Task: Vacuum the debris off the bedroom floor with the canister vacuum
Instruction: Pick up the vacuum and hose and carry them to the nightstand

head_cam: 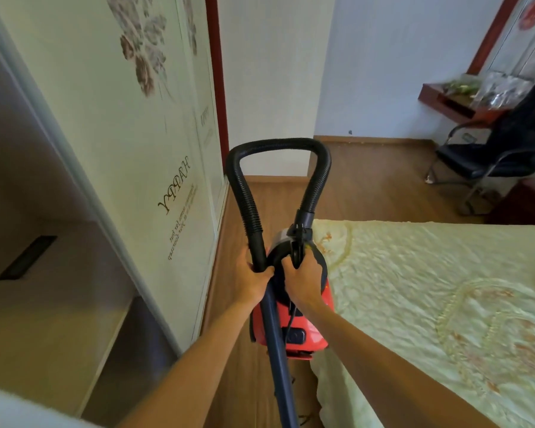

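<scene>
A red canister vacuum (314, 332) hangs above the wooden floor (235, 366) between the wardrobe and the bed. My right hand (301, 281) grips the black carry handle on top of it. My left hand (252, 278) is wrapped round the lower end of the black ribbed hose (244, 193), where it joins the dark blue wand (275, 350). The hose loops up and over, then plugs into the canister's front. The wand runs down toward me, its floor head out of sight.
A pale wardrobe with sliding doors (142, 168) stands close on the left. The bed with a light green quilt (430, 304) fills the right. A black chair (488, 162) and a red shelf (454, 100) stand at the far right. The floor strip between is narrow.
</scene>
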